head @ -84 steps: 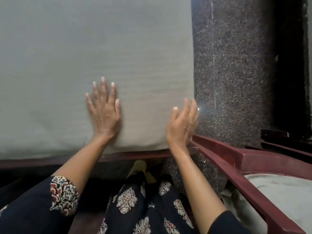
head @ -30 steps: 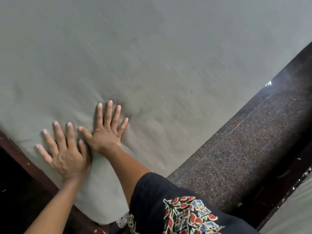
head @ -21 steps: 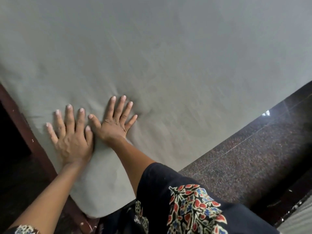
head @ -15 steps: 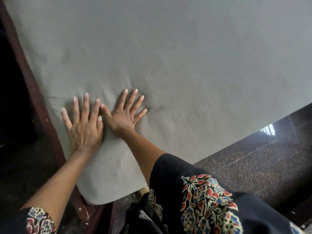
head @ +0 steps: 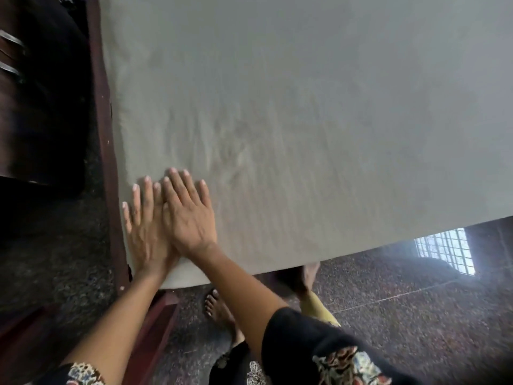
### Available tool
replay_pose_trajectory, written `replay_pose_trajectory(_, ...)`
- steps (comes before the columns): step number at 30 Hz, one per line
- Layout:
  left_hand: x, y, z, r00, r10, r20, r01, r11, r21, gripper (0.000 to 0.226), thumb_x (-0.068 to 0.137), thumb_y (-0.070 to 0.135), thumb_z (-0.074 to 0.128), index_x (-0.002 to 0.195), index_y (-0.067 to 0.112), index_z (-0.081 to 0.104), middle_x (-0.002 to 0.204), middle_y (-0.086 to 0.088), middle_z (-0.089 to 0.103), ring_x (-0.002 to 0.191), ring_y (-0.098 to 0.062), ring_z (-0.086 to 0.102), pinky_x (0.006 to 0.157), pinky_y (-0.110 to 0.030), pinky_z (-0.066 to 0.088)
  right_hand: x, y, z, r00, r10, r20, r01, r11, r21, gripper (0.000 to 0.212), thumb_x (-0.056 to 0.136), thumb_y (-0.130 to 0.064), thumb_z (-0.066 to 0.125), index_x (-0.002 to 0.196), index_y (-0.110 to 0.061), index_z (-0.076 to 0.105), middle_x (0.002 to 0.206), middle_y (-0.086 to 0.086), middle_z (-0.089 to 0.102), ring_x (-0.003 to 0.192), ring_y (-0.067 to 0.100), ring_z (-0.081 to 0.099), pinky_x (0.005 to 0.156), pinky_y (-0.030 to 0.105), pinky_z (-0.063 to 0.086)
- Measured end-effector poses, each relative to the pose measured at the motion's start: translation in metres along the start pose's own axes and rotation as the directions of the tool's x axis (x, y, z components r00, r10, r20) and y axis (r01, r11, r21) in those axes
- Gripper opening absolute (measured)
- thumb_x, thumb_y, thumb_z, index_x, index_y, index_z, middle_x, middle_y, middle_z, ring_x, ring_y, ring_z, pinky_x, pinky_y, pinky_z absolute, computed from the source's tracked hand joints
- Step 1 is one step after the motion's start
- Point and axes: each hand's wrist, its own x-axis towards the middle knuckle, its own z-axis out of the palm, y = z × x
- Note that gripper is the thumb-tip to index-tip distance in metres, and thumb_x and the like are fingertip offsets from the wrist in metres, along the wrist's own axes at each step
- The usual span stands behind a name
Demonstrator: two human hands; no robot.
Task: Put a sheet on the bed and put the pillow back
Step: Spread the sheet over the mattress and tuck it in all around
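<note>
Hands flat on the grey sheet (head: 305,107).
Fingers straight, left hand (head: 147,234) and right hand (head: 190,215) press near the bed (head: 107,151) corner, apparently overlapping.

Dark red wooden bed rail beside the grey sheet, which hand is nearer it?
Left. The left hand lies flat on the grey sheet beside the dark red wooden bed rail; the right hand partly overlaps it, farther from the rail.

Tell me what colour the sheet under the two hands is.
The smooth fabric sheet is plain greyish green, unpatterned; the head view shows it.
</note>
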Motion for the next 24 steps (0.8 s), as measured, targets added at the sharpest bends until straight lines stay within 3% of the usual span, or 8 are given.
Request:
replay_pose_trajectory(4,-0.013,0.003,0.001,0.999,-0.044,0.002,0.044,0.998,-0.044,0.056,0.095,0.026,0.024,0.148,0.007,0.022,0.157,-0.011,0.015,0.144,-0.033,0.012,0.116,-0.045,0.006,-0.017,0.018,0.002,0.999,-0.013,-0.029,0.010,0.993,-0.115,0.059,0.094,-0.038,0.017,0.145,-0.013,0.034,0.155,0.001,0.027,0.146,0.019,0.014,0.118,0.037,0.003)
replay_pose_trajectory(6,-0.014,0.008,-0.002,0.999,-0.050,-0.010,0.049,0.998,-0.025,0.057,0.094,0.027,0.027,0.147,0.007,0.026,0.157,-0.012,0.015,0.144,-0.035,0.011,0.116,-0.047,0.004,-0.032,0.037,0.002,0.997,-0.079,0.020,0.082,0.969,-0.232,0.060,0.095,-0.042,0.016,0.148,-0.016,0.029,0.156,-0.002,0.023,0.146,0.018,0.012,0.118,0.038,0.004)
replay_pose_trajectory(10,-0.010,0.038,-0.005,0.999,-0.049,-0.004,0.049,0.999,0.009,0.056,0.094,0.031,0.031,0.146,0.013,0.031,0.158,-0.010,0.012,0.143,-0.043,0.006,0.114,-0.048,-0.006,-0.056,0.085,-0.015,0.993,-0.104,0.055,0.115,0.961,-0.253,0.061,0.095,-0.047,0.023,0.150,-0.018,0.023,0.157,-0.004,0.019,0.146,0.016,0.010,0.119,0.038,0.002)
replay_pose_trajectory(15,0.001,0.134,0.012,0.991,0.122,0.048,-0.123,0.992,0.021,0.056,0.093,0.035,0.028,0.145,0.016,0.034,0.156,-0.010,0.021,0.143,-0.034,0.015,0.114,-0.052,0.004,-0.075,0.162,-0.050,0.994,-0.099,0.050,0.109,0.962,-0.250,0.059,0.098,-0.041,0.021,0.149,-0.014,0.022,0.158,0.001,0.018,0.147,0.016,0.006,0.120,0.038,0.003)
replay_pose_trajectory(19,0.010,0.190,0.022,0.987,0.154,0.054,-0.155,0.988,0.023,0.057,0.093,0.036,0.029,0.146,0.016,0.032,0.156,-0.009,0.022,0.143,-0.032,0.019,0.115,-0.047,0.005,-0.088,0.242,-0.087,0.998,-0.069,0.010,0.069,0.963,-0.259,0.062,0.098,-0.044,0.031,0.150,-0.013,0.019,0.158,0.001,0.014,0.146,0.013,0.002,0.120,0.035,0.004)
replay_pose_trajectory(24,0.016,0.233,0.031,0.982,0.186,0.023,-0.186,0.982,0.014,0.056,0.093,0.035,0.031,0.146,0.016,0.033,0.155,-0.012,0.023,0.143,-0.030,0.020,0.115,-0.048,0.005,-0.102,0.324,-0.133,0.997,0.073,-0.006,-0.071,0.946,-0.317,0.065,0.098,-0.049,0.023,0.151,-0.014,0.014,0.158,0.000,0.008,0.147,0.014,0.002,0.119,0.034,0.002)
